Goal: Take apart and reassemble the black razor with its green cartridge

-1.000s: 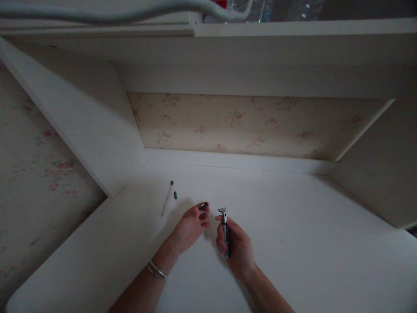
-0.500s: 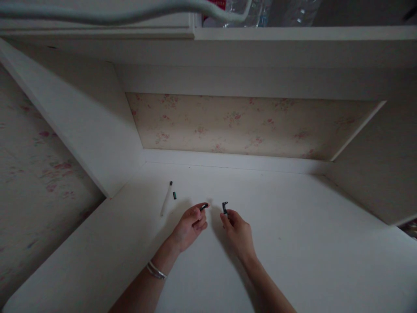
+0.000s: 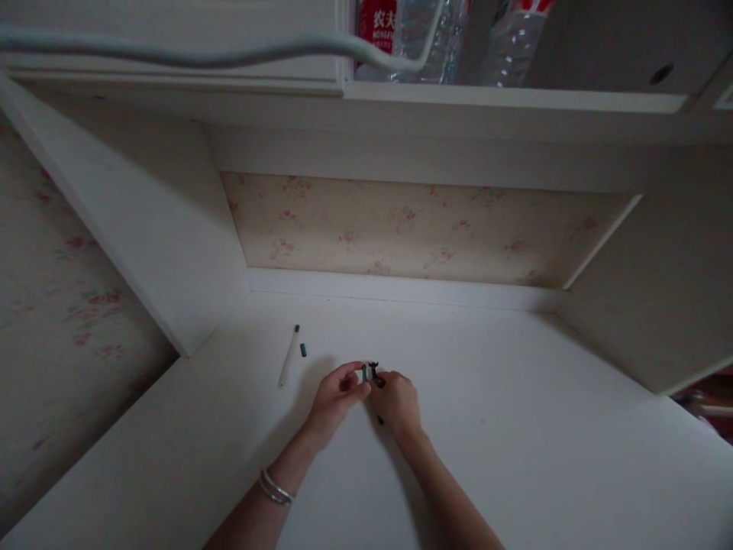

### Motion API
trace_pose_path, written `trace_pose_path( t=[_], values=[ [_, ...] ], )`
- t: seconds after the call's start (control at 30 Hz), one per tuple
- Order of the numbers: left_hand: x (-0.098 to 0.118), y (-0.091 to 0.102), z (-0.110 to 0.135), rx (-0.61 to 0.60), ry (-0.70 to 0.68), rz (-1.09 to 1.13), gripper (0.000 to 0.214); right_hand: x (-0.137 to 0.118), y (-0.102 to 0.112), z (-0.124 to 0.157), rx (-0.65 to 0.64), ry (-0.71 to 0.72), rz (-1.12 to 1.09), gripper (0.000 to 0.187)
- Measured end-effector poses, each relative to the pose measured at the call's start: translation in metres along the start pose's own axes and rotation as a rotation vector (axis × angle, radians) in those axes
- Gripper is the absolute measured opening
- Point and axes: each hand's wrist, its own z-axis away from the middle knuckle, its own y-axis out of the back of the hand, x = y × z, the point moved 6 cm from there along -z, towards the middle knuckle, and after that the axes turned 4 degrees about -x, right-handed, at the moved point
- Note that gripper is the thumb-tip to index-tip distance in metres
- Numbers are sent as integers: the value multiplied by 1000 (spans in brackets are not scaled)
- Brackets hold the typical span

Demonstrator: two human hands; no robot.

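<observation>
My left hand (image 3: 337, 396) pinches a small dark razor head piece (image 3: 364, 373) between thumb and fingertips. My right hand (image 3: 398, 401) is closed round a razor handle, whose dark metal top (image 3: 374, 371) sticks up beside the small piece; the handle's lower end pokes out under the palm. The two parts almost touch above the white desk (image 3: 515, 428). A bracelet is on my left wrist (image 3: 275, 487).
A white pen-like stick (image 3: 289, 357) and a small green cap (image 3: 303, 350) lie on the desk to the left of my hands. White side panels enclose the desk left and right. Plastic bottles (image 3: 435, 38) stand on the shelf above, and a grey cable (image 3: 200, 53) hangs across the top.
My hands have come together, bringing the razor handle's top up to the small piece. The handle has slid deeper into my right fist. The view has tilted up slightly.
</observation>
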Motion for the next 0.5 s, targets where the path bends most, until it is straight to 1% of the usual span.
trace_pose_path(
  t=[0.1, 0.17, 0.23, 0.3, 0.37, 0.5],
  values=[
    [8, 6, 1, 130, -125, -336, 45, -4, 0, -2, 6, 15, -16, 17],
    [16, 8, 4, 199, -254, -528, 42, -5, 0, -3, 11, 17, -29, 16],
    [23, 7, 8, 248, -377, -673, 39, -3, 0, -4, 15, 18, -45, 18],
    [28, 6, 13, 271, -457, -775, 38, 0, 0, -4, 16, 20, -69, 23],
    [31, 5, 16, 289, -500, -844, 38, 2, 1, -3, 17, 28, -103, 29],
    [37, 5, 20, 324, -517, -929, 37, 6, 8, 5, 38, 43, -202, 34]
  ],
)
